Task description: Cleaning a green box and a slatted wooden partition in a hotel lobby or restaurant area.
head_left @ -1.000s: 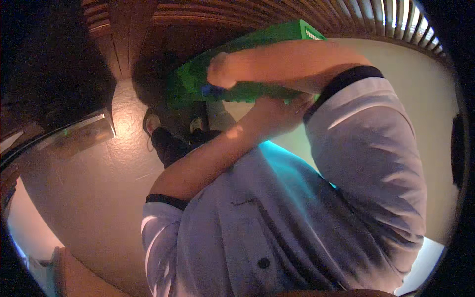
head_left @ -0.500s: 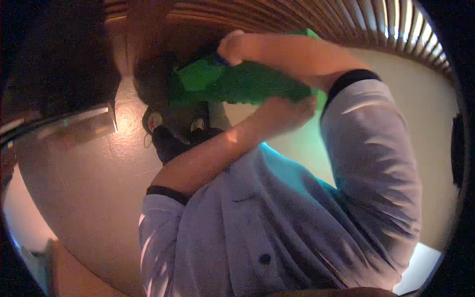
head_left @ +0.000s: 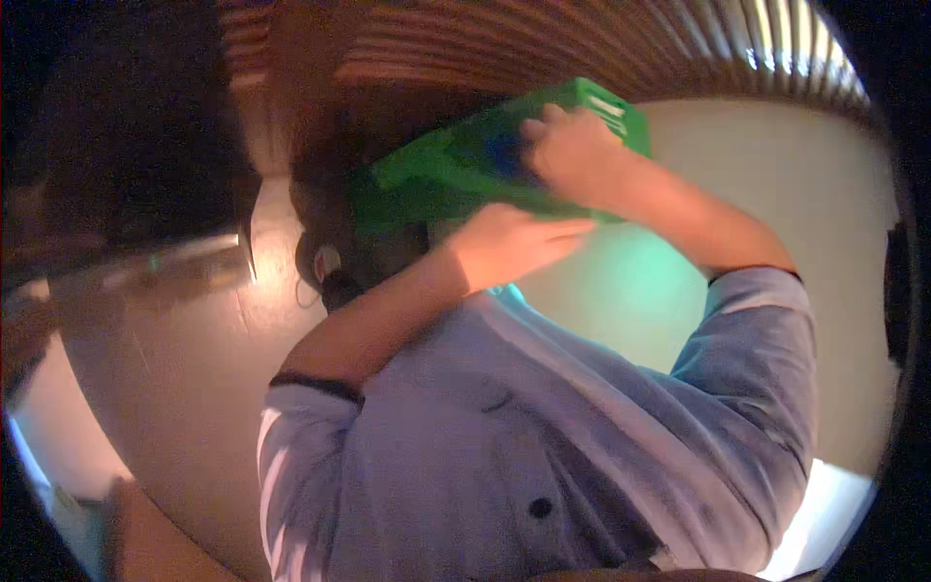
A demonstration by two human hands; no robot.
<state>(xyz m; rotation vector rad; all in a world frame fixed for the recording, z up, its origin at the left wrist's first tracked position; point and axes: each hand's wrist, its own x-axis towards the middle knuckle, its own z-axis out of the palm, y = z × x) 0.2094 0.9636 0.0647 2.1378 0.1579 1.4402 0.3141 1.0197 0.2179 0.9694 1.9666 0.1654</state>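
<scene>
A long green box point(head_left: 436, 170) with white markings on its right end stands ahead of me. My right hand point(head_left: 567, 145) is over its right part, fingers curled on a blue object point(head_left: 499, 150), too blurred to make out further. My left hand point(head_left: 514, 242) is at the near side of the box, fingers stretched to the right and apparently holding nothing. Motion smears both hands.
Curving wooden slats point(head_left: 543, 44) run behind the box. The pale floor point(head_left: 776, 175) spreads around it. My dark shoe point(head_left: 325, 262) shows below the box's left end. A dark edge with a bright metal strip point(head_left: 194, 238) lies at the left.
My right hand has moved right and, since half a second ago, down, with the forearm now angled toward the lower right. My left hand has shifted left. The box appears slightly lower in view.
</scene>
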